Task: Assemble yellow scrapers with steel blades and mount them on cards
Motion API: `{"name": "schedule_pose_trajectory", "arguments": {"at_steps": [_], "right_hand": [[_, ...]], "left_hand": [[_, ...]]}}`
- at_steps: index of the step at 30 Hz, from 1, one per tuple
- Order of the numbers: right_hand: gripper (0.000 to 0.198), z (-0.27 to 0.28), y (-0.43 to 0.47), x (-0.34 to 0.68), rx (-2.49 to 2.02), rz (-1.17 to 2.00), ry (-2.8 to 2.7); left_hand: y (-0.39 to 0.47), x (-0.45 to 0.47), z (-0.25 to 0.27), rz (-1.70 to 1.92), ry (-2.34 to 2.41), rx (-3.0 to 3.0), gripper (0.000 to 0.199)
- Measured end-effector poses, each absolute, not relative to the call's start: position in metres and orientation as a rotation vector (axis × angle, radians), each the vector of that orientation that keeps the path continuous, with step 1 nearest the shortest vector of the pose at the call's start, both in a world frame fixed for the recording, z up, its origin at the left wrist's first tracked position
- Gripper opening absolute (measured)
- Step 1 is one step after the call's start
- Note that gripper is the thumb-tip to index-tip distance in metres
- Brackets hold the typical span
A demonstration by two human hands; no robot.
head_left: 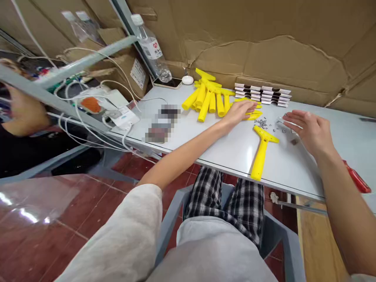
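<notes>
My left hand (241, 111) reaches across the table with its fingers stretched out over flat yellow plastic pieces (254, 115). What lies beneath the fingers is partly hidden. To the right, my right hand (311, 127) hovers with extended, slightly parted fingers beside a pile of small metal screws (261, 123). Near its fingertips is a small shiny bit (280, 120), too small to make out. Between the hands and closer to me lies a single yellow scraper handle (260, 158), its T-shaped head pointing away. A heap of similar yellow handles (207, 94) sits left of my left hand.
Stacked pale strips (263, 94) stand against the cardboard wall (264, 43). A water bottle (154, 51) leans by the metal frame. A pixelated object (163, 123) lies left; a red-handled tool (357, 178) lies right. Cables and a power strip (125, 117) crowd the left edge, beyond which another person's arm (26, 105) shows.
</notes>
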State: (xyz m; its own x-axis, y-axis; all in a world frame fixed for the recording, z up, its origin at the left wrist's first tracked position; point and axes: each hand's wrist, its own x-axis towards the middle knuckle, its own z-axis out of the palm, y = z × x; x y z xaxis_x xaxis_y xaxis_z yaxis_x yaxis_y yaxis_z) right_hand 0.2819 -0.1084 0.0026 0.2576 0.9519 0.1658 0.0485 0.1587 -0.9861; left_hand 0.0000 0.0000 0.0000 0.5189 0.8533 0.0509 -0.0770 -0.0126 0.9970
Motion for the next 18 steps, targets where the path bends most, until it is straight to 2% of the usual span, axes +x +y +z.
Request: {"name": "schedule_pose_trajectory", "arguments": {"at_steps": [4,8,10,14,18], "right_hand": [[0.069,0.004,-0.115,0.28,-1.352,0.781,-1.239],[0.044,0.006,-0.12,0.28,-1.612,0.475,-1.399],[0.039,0.006,-0.12,0.283,-1.686,0.302,-1.468],[0.045,0.003,-0.116,0.297,-1.841,0.017,-1.635],[0.056,-0.002,-0.111,0.317,-2.022,-0.031,-1.86]], "left_hand": [[0.001,0.0,-0.003,0.854,0.714,1.578,0.033],[-0.008,-0.004,-0.002,0.813,0.613,1.974,0.026],[-0.015,-0.007,0.001,0.748,0.588,2.151,0.025],[-0.022,-0.013,0.005,0.644,0.52,2.399,0.028],[-0.019,-0.015,0.005,0.605,0.502,2.485,0.032]]}}
